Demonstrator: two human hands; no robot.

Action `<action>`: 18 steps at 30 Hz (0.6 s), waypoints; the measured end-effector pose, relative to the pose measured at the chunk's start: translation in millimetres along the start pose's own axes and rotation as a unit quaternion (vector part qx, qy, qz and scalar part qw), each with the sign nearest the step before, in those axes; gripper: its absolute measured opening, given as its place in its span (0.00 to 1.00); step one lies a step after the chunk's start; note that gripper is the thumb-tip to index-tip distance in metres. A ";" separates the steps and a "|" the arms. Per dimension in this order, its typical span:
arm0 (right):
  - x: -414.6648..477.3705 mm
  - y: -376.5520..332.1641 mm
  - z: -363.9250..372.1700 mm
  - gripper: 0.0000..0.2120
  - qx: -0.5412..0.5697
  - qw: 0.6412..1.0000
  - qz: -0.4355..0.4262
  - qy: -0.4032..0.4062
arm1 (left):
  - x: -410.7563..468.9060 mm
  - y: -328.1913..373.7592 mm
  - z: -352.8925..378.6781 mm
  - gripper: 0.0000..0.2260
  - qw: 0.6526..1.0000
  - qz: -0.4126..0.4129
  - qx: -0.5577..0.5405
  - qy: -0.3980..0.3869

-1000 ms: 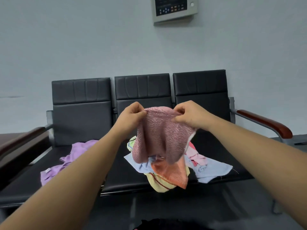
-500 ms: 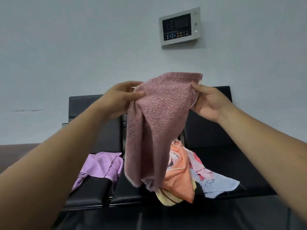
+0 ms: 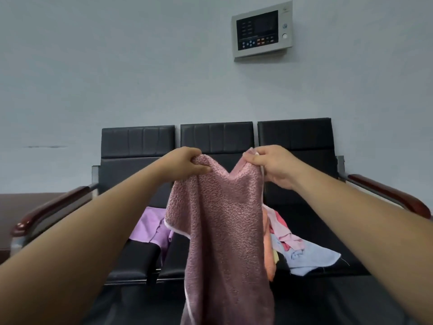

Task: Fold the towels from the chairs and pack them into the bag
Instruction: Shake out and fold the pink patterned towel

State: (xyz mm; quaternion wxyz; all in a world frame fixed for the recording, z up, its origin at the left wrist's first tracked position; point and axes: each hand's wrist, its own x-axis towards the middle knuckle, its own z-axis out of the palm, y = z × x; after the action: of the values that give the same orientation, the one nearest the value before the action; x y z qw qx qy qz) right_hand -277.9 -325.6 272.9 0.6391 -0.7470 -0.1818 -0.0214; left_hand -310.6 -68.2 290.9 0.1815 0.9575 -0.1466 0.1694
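Head view, from my station: at far left I see a wooden armrest [image 3: 54,207] on the row of three black chairs [image 3: 138,141] that stands against the pale wall. On the left seat lies a crumpled purple towel [image 3: 150,228], partly hidden behind the cloth held in front of it. The left hand [image 3: 185,164] is clenched on the upper left corner of the pink towel [image 3: 225,231], fingers curled over the bunched edge. That towel hangs in the air in front of the middle chair. Its top edge sags into a V between the hands, and its body drapes down past the bottom of the frame. The right hand [image 3: 271,165] pinches the upper right corner, thumb and fingers closed on the hem. High on the wall above it I see a control panel [image 3: 262,29]. Behind the pink towel's right edge an orange towel [image 3: 268,254] shows, then a heap of pink cloths [image 3: 281,228] and a light blue towel [image 3: 309,259] spread over the right seat. A second wooden armrest [image 3: 386,193] ends the row.
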 end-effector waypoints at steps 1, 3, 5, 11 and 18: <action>2.6 -0.9 -0.4 0.10 -0.017 0.999 -0.015 0.034 | 0.9 -4.1 0.4 0.18 1.000 -0.011 -0.002 -0.009; 5.8 -0.6 -8.2 0.09 -0.020 0.995 -0.020 0.098 | -2.0 -16.0 0.2 0.11 0.998 -0.030 0.009 -0.055; 6.3 7.2 -17.1 0.07 -0.007 0.990 -0.005 0.138 | -8.3 -26.2 2.5 0.05 0.991 -0.044 0.022 -0.121; 7.8 35.4 -29.1 0.08 0.017 0.980 0.018 0.200 | -23.4 -46.4 16.6 0.14 0.977 -0.082 -0.133 -0.147; 5.5 46.4 -38.2 0.09 -0.015 0.981 0.025 0.191 | -15.4 -55.7 29.4 0.12 0.993 -0.065 0.073 -0.059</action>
State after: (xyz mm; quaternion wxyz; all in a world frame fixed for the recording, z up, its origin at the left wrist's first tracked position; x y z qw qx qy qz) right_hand -251.2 -366.5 237.4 0.6512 -0.7430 -0.0370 -0.1502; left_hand -297.4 -26.9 242.7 0.1127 0.9841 -0.0816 0.1105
